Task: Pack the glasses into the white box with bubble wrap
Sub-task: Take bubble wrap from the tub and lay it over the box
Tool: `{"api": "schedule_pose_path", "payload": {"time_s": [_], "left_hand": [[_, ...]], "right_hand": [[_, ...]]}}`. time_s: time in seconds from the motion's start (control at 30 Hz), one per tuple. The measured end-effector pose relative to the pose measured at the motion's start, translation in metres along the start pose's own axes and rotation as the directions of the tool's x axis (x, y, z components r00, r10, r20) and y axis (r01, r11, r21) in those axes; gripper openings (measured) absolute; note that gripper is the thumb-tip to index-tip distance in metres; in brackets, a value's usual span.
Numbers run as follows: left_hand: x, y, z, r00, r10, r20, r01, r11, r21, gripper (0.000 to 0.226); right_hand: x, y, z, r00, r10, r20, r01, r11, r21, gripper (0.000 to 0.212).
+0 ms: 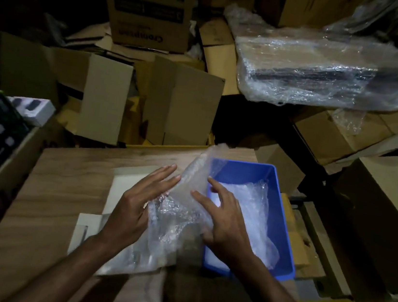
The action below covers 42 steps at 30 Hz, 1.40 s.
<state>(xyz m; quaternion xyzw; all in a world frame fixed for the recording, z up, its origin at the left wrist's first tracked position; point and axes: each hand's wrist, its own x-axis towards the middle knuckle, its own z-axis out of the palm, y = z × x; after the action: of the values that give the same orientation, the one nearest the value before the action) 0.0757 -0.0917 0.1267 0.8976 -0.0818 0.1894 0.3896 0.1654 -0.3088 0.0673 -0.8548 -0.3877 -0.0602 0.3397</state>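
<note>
Both my hands are on the bubble wrap (179, 214), lower centre of frame. Left hand (135, 205) has fingers spread wide, palm pressed flat on the wrap's left side. Right hand (224, 222) has fingers spread too, thumb tucked under the wrap's right edge, pinching it. Something dark sits inside the wrap; too blurred to say whether it's the glasses. The wrap lies over the white box (121, 191) on the wooden counter (62, 183); a white flap sticks out to the lower left. Blue bin (283, 212) sits just right of my hands, more clear plastic film inside it. Brown carton (151, 7) at upper centre carries upside-down print, reads roughly "Crompton"; the other labels are illegible. Film-wrapped parcel (330, 69) at upper right. Small white carton (33, 110) at left edge, print unreadable.
</note>
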Motion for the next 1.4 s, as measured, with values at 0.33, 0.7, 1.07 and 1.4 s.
{"api": "schedule_pose_path", "payload": {"time_s": [0.33, 0.7, 1.07, 1.4], "left_hand": [[-0.066, -0.04, -0.068, 0.968, -0.251, -0.03, 0.247, 0.964, -0.098, 0.054], [-0.073, -0.055, -0.063, 0.35, -0.922, 0.166, 0.718, 0.151, -0.68, 0.034], [-0.099, -0.073, -0.08, 0.432, -0.902, -0.005, 0.711, 0.343, -0.614, 0.056], [-0.105, -0.081, -0.112, 0.696, -0.686, 0.214, 0.717, 0.678, -0.161, 0.071]], "right_hand": [[0.029, -0.064, 0.011, 1.0, 0.005, 0.012, -0.011, 0.795, 0.606, 0.043], [0.058, -0.1, 0.032, 0.537, 0.289, 0.792, -0.655, -0.449, 0.608, 0.04], [0.03, -0.101, 0.052, 0.78, 0.437, 0.448, -0.616, 0.408, 0.674, 0.067], [0.051, -0.104, 0.05, 0.852, 0.324, 0.41, -0.438, 0.871, 0.223, 0.028]]}}
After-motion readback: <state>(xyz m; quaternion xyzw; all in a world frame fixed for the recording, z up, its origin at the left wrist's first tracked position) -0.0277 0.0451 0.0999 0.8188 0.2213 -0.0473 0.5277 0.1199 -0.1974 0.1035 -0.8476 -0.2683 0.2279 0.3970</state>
